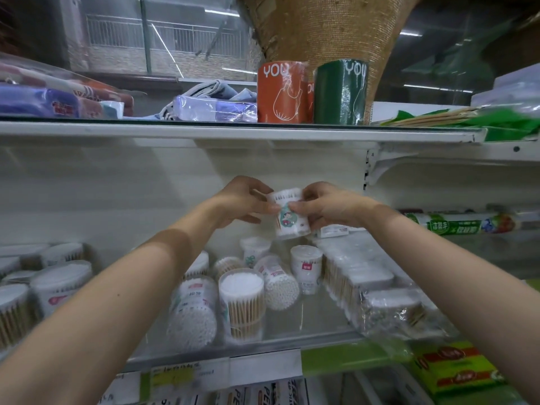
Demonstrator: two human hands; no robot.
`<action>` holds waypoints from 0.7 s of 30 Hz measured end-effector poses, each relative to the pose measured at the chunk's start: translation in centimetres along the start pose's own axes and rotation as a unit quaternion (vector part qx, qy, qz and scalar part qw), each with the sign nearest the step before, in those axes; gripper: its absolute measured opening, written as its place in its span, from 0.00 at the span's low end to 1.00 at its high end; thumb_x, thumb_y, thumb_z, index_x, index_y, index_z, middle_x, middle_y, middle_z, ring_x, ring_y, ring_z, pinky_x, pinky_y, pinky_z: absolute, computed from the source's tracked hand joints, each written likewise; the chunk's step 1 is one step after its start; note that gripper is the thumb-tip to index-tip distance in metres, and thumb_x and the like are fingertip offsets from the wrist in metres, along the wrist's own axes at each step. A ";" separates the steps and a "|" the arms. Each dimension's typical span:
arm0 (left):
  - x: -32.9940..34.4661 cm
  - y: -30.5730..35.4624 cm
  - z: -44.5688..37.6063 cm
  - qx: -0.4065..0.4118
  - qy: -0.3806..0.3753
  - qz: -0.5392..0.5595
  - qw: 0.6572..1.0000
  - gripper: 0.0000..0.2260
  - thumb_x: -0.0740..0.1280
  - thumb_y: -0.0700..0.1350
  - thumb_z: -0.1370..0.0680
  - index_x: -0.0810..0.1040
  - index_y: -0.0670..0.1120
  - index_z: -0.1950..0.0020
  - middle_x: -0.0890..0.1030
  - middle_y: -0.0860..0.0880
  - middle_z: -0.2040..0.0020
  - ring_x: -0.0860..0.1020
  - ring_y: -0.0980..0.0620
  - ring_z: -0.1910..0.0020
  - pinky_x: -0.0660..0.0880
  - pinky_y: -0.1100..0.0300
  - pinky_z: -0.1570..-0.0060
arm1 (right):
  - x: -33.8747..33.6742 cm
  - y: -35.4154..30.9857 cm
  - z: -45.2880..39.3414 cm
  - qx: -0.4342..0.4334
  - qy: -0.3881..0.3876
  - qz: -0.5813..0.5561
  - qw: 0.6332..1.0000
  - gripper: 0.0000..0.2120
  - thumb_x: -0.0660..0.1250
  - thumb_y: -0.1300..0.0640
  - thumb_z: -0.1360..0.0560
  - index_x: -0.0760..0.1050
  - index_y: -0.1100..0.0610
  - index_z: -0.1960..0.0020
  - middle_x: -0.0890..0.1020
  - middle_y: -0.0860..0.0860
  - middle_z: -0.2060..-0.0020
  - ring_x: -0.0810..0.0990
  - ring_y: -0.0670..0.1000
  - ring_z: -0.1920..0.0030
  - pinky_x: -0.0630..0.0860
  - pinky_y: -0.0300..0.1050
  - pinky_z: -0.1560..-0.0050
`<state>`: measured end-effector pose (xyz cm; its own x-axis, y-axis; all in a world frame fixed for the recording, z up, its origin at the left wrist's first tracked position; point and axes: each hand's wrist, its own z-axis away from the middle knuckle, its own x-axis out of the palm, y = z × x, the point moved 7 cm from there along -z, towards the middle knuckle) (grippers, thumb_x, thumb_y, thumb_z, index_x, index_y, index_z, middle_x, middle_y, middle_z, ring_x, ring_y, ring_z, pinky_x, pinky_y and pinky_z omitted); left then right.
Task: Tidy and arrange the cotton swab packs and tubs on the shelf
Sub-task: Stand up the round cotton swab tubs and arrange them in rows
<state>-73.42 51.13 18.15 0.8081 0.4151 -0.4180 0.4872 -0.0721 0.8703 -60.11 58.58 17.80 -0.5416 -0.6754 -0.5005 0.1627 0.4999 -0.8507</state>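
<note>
Both hands hold one small white cotton swab tub [287, 222] up in the air above the middle shelf [292, 337]. My left hand [244, 200] grips its upper left side and my right hand [324, 207] grips its right side. Below, several tubs stand or lie mixed: an upright tub with wooden sticks [242, 302], a tub on its side [193, 314], another toppled tub [279, 283] and a small upright tub [306, 267]. Wrapped swab packs [365, 285] are piled at the right. More upright tubs [58, 283] stand at the left.
The upper shelf [233, 131] carries an orange roll [282, 92], a green roll [340, 92] and bagged goods [214, 108]. A green-labelled roll pack [461, 223] lies at the right. Price tags [175, 375] line the shelf's front edge. A shelf bracket [380, 168] juts out at the right.
</note>
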 end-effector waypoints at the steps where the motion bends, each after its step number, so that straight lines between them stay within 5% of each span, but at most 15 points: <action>1: 0.3 -0.1 -0.3 -0.008 -0.004 -0.004 1.000 0.19 0.73 0.36 0.30 0.74 0.40 0.41 0.80 0.43 0.51 0.80 0.49 0.57 0.81 0.57 0.57 | 0.0 0.2 -0.1 0.003 0.004 -0.007 1.000 0.08 0.67 0.59 0.24 0.73 0.62 0.49 0.82 0.57 0.54 0.83 0.57 0.52 0.81 0.51 0.49; 4: 0.8 -0.2 -1.4 -0.007 0.003 0.017 1.000 0.18 0.72 0.35 0.29 0.74 0.31 0.42 0.80 0.37 0.50 0.81 0.49 0.59 0.81 0.60 0.58 | -0.2 1.1 -0.8 0.011 0.032 -0.022 0.999 0.09 0.70 0.61 0.27 0.71 0.61 0.51 0.82 0.57 0.54 0.83 0.55 0.55 0.82 0.52 0.54; 8: 1.4 -0.7 -2.5 0.004 0.007 0.029 1.000 0.14 0.70 0.33 0.28 0.76 0.27 0.46 0.81 0.40 0.57 0.82 0.52 0.61 0.81 0.64 0.58 | -0.2 2.2 -1.8 0.022 0.069 -0.025 0.997 0.22 0.73 0.63 0.30 0.65 0.60 0.43 0.79 0.58 0.50 0.82 0.60 0.48 0.76 0.67 0.47; 11: 1.6 -1.7 -3.2 -0.001 0.009 0.020 1.000 0.13 0.70 0.33 0.28 0.76 0.27 0.47 0.80 0.41 0.59 0.80 0.52 0.61 0.80 0.67 0.60 | 0.0 2.7 -2.7 0.033 0.072 -0.014 0.997 0.27 0.74 0.63 0.32 0.64 0.63 0.38 0.78 0.59 0.45 0.81 0.59 0.46 0.79 0.59 0.47; 14: 1.6 -2.6 -3.7 0.006 0.012 -0.025 1.000 0.13 0.71 0.34 0.28 0.77 0.28 0.48 0.79 0.39 0.59 0.79 0.52 0.62 0.80 0.67 0.60 | 0.2 3.4 -3.7 0.040 0.065 0.012 0.997 0.24 0.74 0.61 0.31 0.68 0.65 0.39 0.80 0.60 0.47 0.82 0.57 0.48 0.79 0.47 0.60; 17: 1.6 -3.0 -4.2 0.025 0.012 -0.071 0.997 0.09 0.70 0.36 0.27 0.79 0.30 0.51 0.77 0.41 0.61 0.77 0.50 0.62 0.79 0.63 0.57 | 0.0 3.5 -4.1 0.033 0.068 0.052 0.996 0.11 0.72 0.60 0.29 0.70 0.62 0.53 0.80 0.54 0.60 0.81 0.52 0.59 0.74 0.39 0.67; 21: 1.1 -3.3 -4.8 0.035 0.023 -0.093 0.995 0.08 0.71 0.35 0.28 0.79 0.31 0.53 0.78 0.40 0.60 0.77 0.47 0.59 0.79 0.54 0.50 | 0.0 3.5 -4.7 0.026 0.075 0.094 0.992 0.13 0.74 0.57 0.31 0.72 0.60 0.54 0.78 0.52 0.66 0.77 0.46 0.73 0.70 0.37 0.77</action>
<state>-75.70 56.20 16.05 0.6869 0.4686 -0.5555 0.6494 -0.0527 0.7586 -63.41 62.91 15.63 -0.6132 -0.4834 -0.6247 0.3123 0.5781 -0.7538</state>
